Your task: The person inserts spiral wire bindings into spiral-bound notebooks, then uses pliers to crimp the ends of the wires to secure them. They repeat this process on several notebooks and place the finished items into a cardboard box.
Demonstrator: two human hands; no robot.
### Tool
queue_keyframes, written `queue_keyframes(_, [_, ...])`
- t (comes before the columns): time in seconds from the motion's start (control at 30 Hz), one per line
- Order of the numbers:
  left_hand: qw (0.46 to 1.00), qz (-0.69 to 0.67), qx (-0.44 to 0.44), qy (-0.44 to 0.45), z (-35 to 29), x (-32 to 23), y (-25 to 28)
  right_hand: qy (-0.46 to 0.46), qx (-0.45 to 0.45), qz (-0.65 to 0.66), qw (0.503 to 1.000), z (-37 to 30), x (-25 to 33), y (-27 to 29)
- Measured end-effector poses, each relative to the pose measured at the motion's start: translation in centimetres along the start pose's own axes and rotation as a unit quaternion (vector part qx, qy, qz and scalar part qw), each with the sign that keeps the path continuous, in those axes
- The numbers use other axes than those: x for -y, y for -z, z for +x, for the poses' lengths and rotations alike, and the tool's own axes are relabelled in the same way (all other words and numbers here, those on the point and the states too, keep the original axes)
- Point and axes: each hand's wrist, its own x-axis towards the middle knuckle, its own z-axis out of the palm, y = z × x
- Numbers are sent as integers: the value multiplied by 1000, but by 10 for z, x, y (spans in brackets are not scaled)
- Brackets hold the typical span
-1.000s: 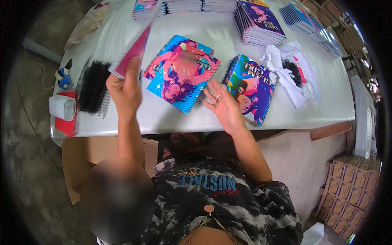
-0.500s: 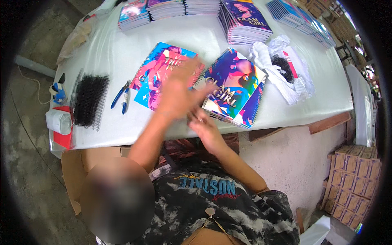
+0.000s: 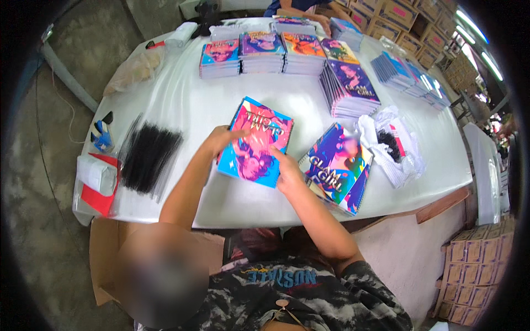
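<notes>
Between my two hands is a spiral-bound notebook (image 3: 256,163) with a pink and blue illustrated cover, its printing upside down to me. My left hand (image 3: 222,139) grips its left edge, fingers lying over the cover. On the lower right edge, my right hand (image 3: 288,174) closes with the thumb on the cover. Whether one notebook or several are in this grip I cannot tell. Just right of my right hand lies a small pile of purple and multicoloured notebooks (image 3: 337,165). A bundle of black spiral binding coils (image 3: 150,160) rests left of my left forearm.
Stacks of notebooks (image 3: 262,52) line the far side, with a tall purple stack (image 3: 350,88) and more at the right (image 3: 408,77). Crumpled white wrapping (image 3: 400,165) holds black coils. A white packet (image 3: 96,174) lies on red sheet at left. Another person's hand (image 3: 324,23) is beyond.
My hands have come apart and now grip the pink and blue notebook, which sits squarer between them. The view has shifted, showing more of the far table. The blue-handled pliers no longer show.
</notes>
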Motion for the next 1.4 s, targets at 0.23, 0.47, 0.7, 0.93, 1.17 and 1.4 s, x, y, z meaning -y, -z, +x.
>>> queue_keyframes(0.23, [907, -216, -85, -353, -36, 46, -1, 406, 70, -208, 887, -7, 35, -51])
queue_keyframes(0.47, [947, -61, -72, -308, -2, 77, -4, 398, 17, -215, 892, 36, -22, -9])
queue_keyframes(0.7, [936, -145, -120, -298, -25, 54, 16, 291, 98, -206, 929, 21, 12, -38])
queue_keyframes(0.93, [919, -221, -189, -267, 4, -22, 93, 435, -35, -467, 769, 51, -47, -29])
queue_keyframes(1.17, [932, -213, -116, -271, 129, -135, 254, 325, 26, -601, 730, 35, -29, -50])
queue_keyframes(1.4, [988, -24, -147, -40, 254, -109, 321, 307, 36, -630, 712, 35, -26, -55])
